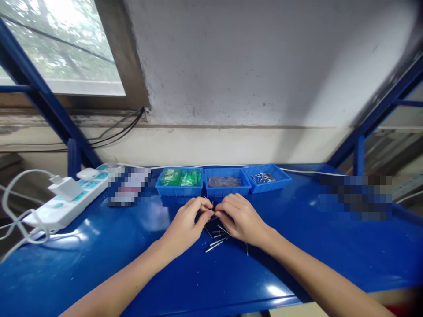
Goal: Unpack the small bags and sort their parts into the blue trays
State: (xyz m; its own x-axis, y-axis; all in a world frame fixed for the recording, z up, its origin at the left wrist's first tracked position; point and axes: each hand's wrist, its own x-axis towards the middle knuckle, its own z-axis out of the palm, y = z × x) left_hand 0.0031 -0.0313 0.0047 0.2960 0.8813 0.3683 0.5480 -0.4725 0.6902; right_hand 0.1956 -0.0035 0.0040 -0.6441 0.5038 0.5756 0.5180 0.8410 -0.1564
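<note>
Both my hands meet at the middle of the blue table (pixel 99 259), fingertips pinched together over a small dark part I cannot make out. My left hand (pixel 188 224) is curled with thumb and fingers closed. My right hand (pixel 239 218) is curled the same way, touching the left at the fingertips. Several thin metal pins (pixel 216 242) lie loose on the table just under and in front of the hands.
Three blue trays stand behind the hands: one with green parts (pixel 180 179), one with brownish parts (pixel 225 182), one with metal pins (pixel 267 178). A white power strip (pixel 66 200) with a plugged charger and cables lies at the left. Blurred patches sit left and right.
</note>
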